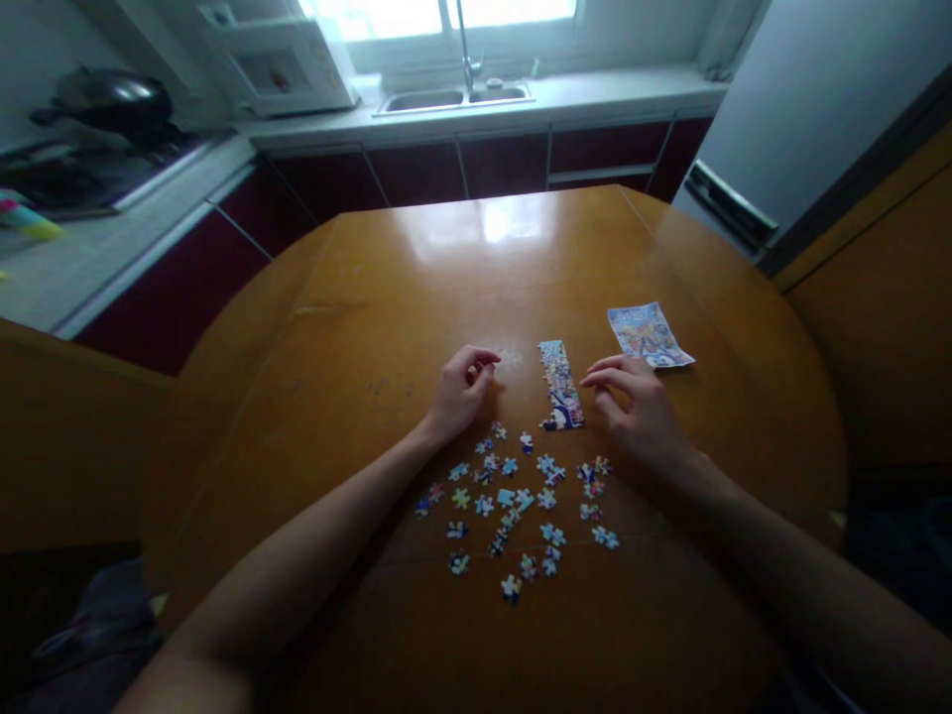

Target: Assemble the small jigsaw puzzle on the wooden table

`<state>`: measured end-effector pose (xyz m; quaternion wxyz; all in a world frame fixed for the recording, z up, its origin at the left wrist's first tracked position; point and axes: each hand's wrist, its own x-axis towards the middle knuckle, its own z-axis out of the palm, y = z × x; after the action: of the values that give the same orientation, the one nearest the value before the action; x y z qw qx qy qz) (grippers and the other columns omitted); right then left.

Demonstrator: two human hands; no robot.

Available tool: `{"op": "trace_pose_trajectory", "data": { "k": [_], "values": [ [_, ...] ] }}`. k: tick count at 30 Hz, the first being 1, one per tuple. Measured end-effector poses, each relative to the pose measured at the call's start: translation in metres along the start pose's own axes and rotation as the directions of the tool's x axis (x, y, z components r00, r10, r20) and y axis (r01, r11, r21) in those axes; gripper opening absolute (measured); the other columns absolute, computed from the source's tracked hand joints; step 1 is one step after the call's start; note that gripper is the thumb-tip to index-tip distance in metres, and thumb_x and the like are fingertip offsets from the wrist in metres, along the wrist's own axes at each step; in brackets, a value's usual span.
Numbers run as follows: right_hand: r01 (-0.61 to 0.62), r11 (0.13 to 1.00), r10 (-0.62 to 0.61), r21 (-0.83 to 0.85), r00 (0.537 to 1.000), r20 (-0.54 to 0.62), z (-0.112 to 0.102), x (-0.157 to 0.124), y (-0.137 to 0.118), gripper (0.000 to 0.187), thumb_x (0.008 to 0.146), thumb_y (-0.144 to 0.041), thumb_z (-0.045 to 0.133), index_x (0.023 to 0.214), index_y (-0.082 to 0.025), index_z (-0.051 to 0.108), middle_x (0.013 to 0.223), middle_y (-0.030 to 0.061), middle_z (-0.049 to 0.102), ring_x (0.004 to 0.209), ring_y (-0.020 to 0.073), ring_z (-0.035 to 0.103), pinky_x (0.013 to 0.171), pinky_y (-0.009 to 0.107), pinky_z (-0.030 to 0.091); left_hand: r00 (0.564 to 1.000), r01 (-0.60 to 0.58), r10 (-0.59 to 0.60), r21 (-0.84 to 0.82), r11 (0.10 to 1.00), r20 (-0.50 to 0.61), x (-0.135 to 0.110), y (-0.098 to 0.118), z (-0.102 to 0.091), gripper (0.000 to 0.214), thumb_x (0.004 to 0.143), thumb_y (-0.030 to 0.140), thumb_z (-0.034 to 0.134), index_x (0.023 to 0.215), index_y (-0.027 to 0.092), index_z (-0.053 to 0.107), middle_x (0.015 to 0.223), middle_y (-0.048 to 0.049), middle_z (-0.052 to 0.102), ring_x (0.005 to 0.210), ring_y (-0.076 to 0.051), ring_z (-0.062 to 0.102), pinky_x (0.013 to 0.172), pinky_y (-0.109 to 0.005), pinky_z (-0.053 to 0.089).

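Observation:
My left hand [459, 391] rests on the wooden table with its fingers curled in towards the thumb; nothing shows in it. To its right lies a joined strip of jigsaw puzzle [561, 385], standing lengthwise away from me, with a straight right side and a knobbly left side. Just right of the strip is my right hand [629, 397], fingers stretched towards the strip's edge and apart, holding nothing I can see. Several loose puzzle pieces [484, 506] lie scattered nearer to me, between my forearms. One loose piece [527, 442] sits close below the strip.
A printed picture sheet [650, 334] lies beyond my right hand, slightly creased. The table [446, 268] has rounded ends. Past it are a counter with a sink [423, 100], a microwave [287, 64], a pan [111, 97] on the stove, and a fridge [818, 109] at right.

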<state>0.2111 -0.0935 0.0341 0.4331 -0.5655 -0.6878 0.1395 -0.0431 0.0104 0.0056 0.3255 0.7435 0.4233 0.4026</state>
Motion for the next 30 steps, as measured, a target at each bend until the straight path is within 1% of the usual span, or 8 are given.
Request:
{"op": "trace_pose_trajectory", "data": {
  "k": [7,16,21,30],
  "values": [
    [-0.004,1.000,0.004,0.006,1.000,0.014,0.0004,-0.0009,-0.0002,0.018,0.090,-0.014,0.056,0.089,-0.023,0.072,0.100,0.0087,0.067,0.102,0.0264,0.059,0.091,0.046,0.048,1.000,-0.007,0.007,0.007,1.000,0.006,-0.0001,0.0009,-0.0002,0.012,0.092,0.014,0.056,0.096,0.017,0.067,0.088,-0.0029,0.065,0.076,-0.013,0.059,0.065,-0.024,0.046],
    [-0.012,1.000,0.012,0.023,1.000,0.012,0.0022,-0.0011,-0.0023,0.018,0.090,-0.016,0.056,0.088,-0.024,0.072,0.100,0.0081,0.067,0.102,0.0269,0.059,0.092,0.049,0.048,1.000,0.006,-0.006,0.003,1.000,0.009,-0.0006,0.0021,-0.0004,0.012,0.091,0.015,0.056,0.095,0.017,0.067,0.088,-0.0033,0.066,0.070,-0.012,0.055,0.061,-0.023,0.045],
    [-0.007,1.000,0.006,0.022,0.999,0.035,0.0017,-0.0008,-0.0035,0.018,0.089,-0.016,0.057,0.086,-0.025,0.073,0.100,0.0086,0.068,0.102,0.0278,0.060,0.091,0.050,0.048,1.000,0.002,-0.002,0.013,1.000,0.003,-0.0003,0.0032,-0.0004,0.012,0.091,0.013,0.056,0.095,0.017,0.067,0.088,-0.0032,0.066,0.071,-0.012,0.056,0.064,-0.024,0.046],
    [-0.011,1.000,0.010,0.025,0.998,0.055,0.0048,-0.0028,-0.0047,0.016,0.089,-0.015,0.058,0.088,-0.023,0.072,0.099,0.0080,0.067,0.102,0.0261,0.058,0.092,0.048,0.047,1.000,0.002,-0.002,0.007,1.000,0.012,-0.0003,0.0031,-0.0003,0.012,0.092,0.013,0.056,0.095,0.016,0.067,0.088,-0.0031,0.066,0.070,-0.011,0.056,0.062,-0.023,0.045]
  ]
}}
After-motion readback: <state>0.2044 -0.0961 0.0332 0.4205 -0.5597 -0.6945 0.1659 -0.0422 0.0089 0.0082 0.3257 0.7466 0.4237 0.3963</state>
